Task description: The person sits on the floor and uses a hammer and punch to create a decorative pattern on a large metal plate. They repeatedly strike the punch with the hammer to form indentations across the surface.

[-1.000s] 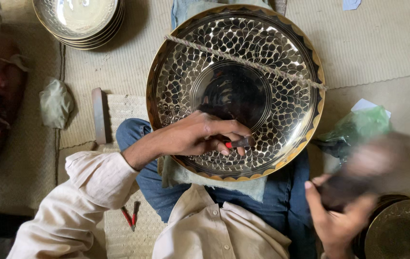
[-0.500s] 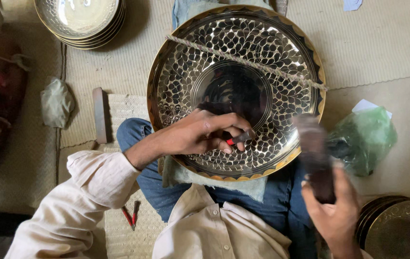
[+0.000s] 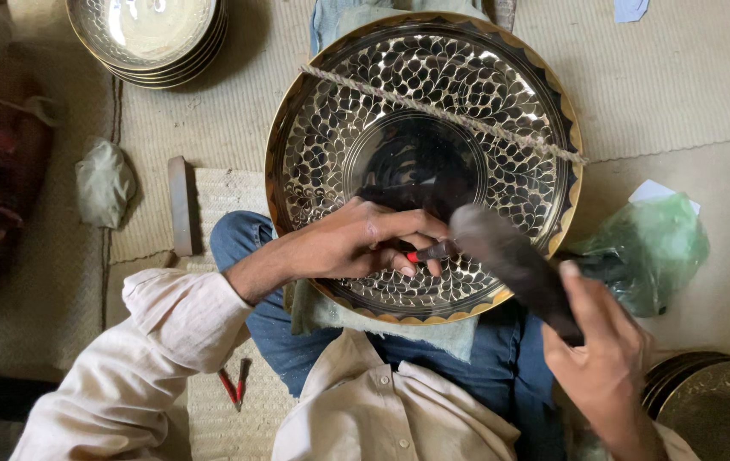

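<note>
Left hand: the left hand (image 3: 356,243) rests on the lower part of the tray, fingers closed narrow around a small punch (image 3: 430,252) with a red band, its tip on the patterned metal.
Right hand: the right hand (image 3: 604,354) grips the handle of a dark mallet (image 3: 510,265), fingers wrapped tight; the blurred head sits just beside the top of the punch.
Tray: the large round brass tray (image 3: 423,162) lies tilted on the person's lap over a grey cloth (image 3: 382,320), with a leaf pattern around a plain centre.
Rope: a rope (image 3: 442,111) runs across the upper face of the tray from rim to rim.
Doing it well: I judge the punch should stand steady and square to the metal, with the heel of the left hand braced on the tray, and the blows light and even so each mark matches its neighbours.
In the way: the left fingers sit close to where the mallet lands, so a slanted blow could catch them; the rope lies well apart from the working spot.
Around: stacked metal bowls (image 3: 147,34) at upper left, a crumpled rag (image 3: 105,181) and a wooden block (image 3: 181,205) on the mat, red pliers (image 3: 233,386) by the knee, a green bag (image 3: 651,248) at right, another dark tray (image 3: 715,410) at lower right.
</note>
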